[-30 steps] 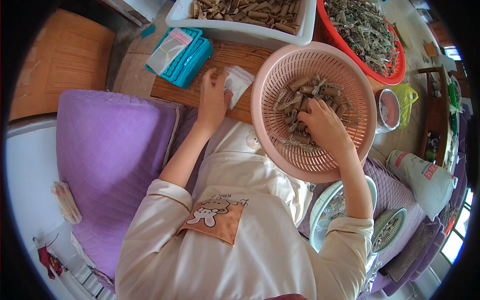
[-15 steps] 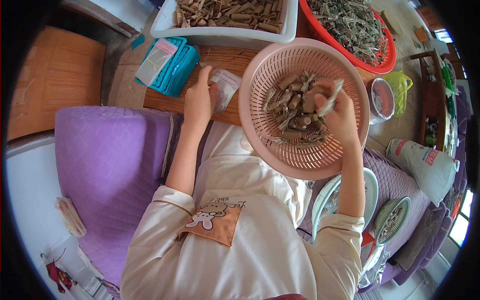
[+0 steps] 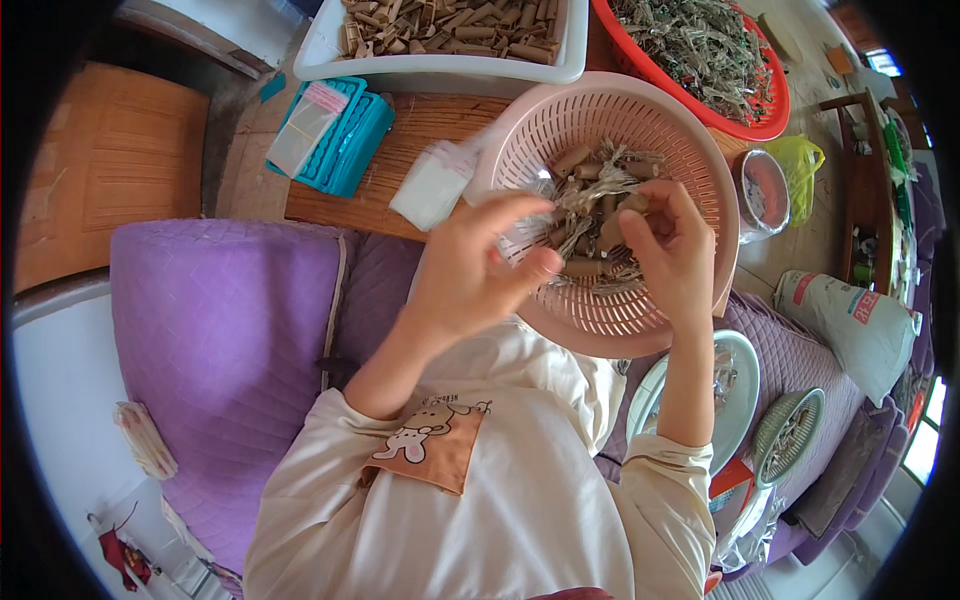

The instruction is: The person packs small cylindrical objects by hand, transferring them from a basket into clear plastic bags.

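My left hand (image 3: 475,265) reaches over the left rim of a pink slotted basket (image 3: 510,130), thumb and forefinger well apart. A thin clear plastic bag (image 3: 522,222) shows blurred at its fingers. Inside the basket, my right hand (image 3: 678,245) has thumb and fingers bent round a short brown tube (image 3: 618,228); the grip is partly hidden. Pale twisted bundles (image 3: 600,183) and more brown tubes (image 3: 585,267) lie around it. On the wooden table (image 3: 400,130), left of the basket, rests a stack of clear bags (image 3: 435,185), its upper end blurred.
Teal plastic trays (image 3: 358,150) with another bag pack (image 3: 308,130) stand left on the table. A white bin (image 3: 440,66) of brown pieces is behind, a red basket (image 3: 782,110) of twisted bundles at back right. A clear tub (image 3: 763,195) and pale green basins (image 3: 740,400) sit right.
My left hand has moved right from the bag stack to the pink basket, with clear film at its fingers. The right hand has lowered slightly; the pale bundle it raised no longer stands up from it.
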Action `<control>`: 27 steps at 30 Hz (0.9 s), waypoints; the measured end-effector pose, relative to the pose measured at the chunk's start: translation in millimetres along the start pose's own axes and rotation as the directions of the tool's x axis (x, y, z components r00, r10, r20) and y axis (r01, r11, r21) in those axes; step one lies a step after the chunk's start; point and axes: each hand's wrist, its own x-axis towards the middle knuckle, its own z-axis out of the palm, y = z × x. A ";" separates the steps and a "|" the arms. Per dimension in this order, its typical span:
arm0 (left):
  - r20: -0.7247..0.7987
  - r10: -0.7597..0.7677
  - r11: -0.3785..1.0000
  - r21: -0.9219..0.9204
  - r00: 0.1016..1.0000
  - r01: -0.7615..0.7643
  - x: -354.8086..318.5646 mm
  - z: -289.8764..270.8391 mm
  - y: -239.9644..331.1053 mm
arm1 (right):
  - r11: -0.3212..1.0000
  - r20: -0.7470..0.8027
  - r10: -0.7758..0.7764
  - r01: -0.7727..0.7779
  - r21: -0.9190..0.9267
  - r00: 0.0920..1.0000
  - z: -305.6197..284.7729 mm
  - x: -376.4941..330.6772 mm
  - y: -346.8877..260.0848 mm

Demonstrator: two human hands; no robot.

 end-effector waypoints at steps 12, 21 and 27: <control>0.006 -0.073 0.997 -0.015 0.997 0.073 -0.2 22.8 -5.6 | 0.996 0.112 -0.062 0.054 0.072 0.992 8.1 -25.6 -12.6; 0.292 0.163 0.807 0.509 0.942 -0.298 -7.4 19.3 8.3 | 0.698 0.150 -0.511 0.510 -0.502 0.847 1.8 -32.2 -46.3; 0.409 0.135 0.912 0.305 0.903 -0.274 -10.0 9.9 12.1 | 0.873 0.167 -0.397 0.427 -0.236 0.903 -6.1 -26.1 -27.3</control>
